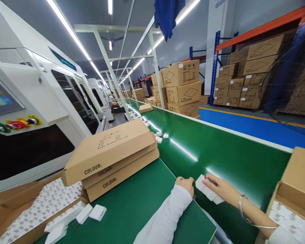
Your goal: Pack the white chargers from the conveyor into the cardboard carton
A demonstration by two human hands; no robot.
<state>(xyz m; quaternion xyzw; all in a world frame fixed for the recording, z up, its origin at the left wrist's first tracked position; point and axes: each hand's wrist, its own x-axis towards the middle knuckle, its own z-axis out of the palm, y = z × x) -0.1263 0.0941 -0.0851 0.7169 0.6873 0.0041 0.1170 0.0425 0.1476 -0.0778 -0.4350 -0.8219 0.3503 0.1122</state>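
Right hand (225, 190) clasping a row of white chargers (206, 189), the row beneath its fingers and jutting toward the left hand (185, 185), that one curled, grip unclear, at the edge of the table (132, 196), belt (218, 149) below.

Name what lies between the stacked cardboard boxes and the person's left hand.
In the head view, only bare green tabletop shows between the stacked cardboard boxes and the left hand.
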